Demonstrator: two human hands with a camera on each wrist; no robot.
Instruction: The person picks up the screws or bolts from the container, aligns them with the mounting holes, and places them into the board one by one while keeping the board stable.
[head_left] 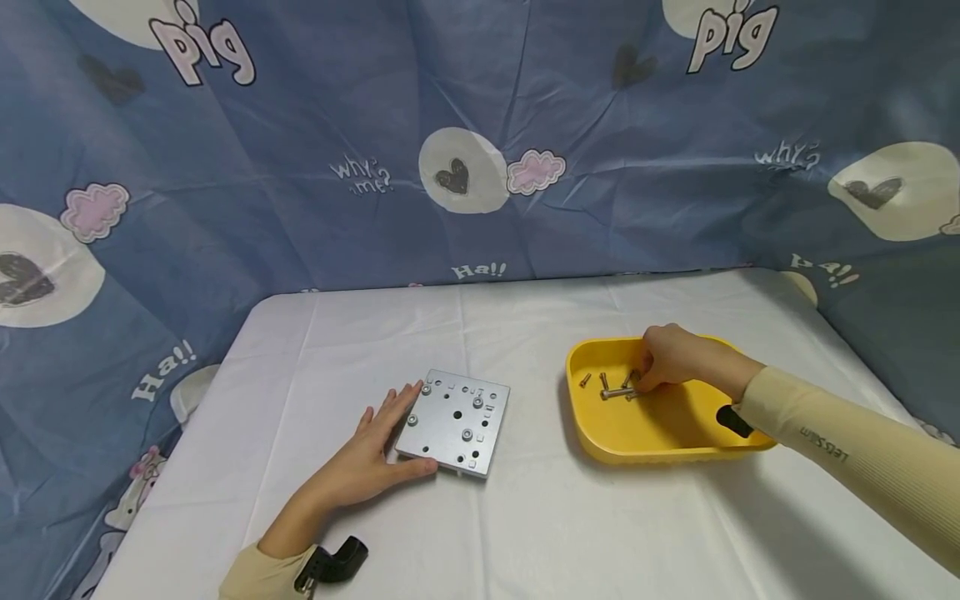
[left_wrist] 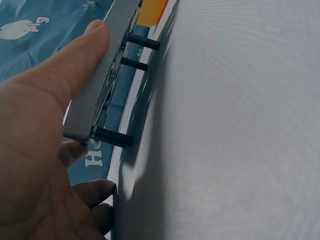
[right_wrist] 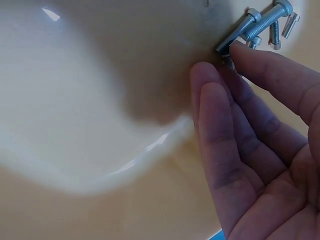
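A square silver metal plate (head_left: 442,425) with several holes sits on the white cloth, socket-head screws standing in it. Threaded screw shanks (left_wrist: 114,136) stick out below the plate in the left wrist view. My left hand (head_left: 367,458) holds the plate's near-left corner, thumb along the front edge and index finger along the left edge. Inside the yellow tray (head_left: 600,446), my right hand (head_left: 667,358) is over the loose screws (head_left: 617,392). Its thumb and fingertips pinch a small screw (right_wrist: 229,63), mostly hidden by the fingers, beside longer screws (right_wrist: 267,21).
White cloth (head_left: 525,533) covers the table. A blue printed curtain (head_left: 390,225) hangs behind and along the sides. The tray stands to the right of the plate, with cloth between them. A black wrist mount (head_left: 341,560) sits on the left sleeve.
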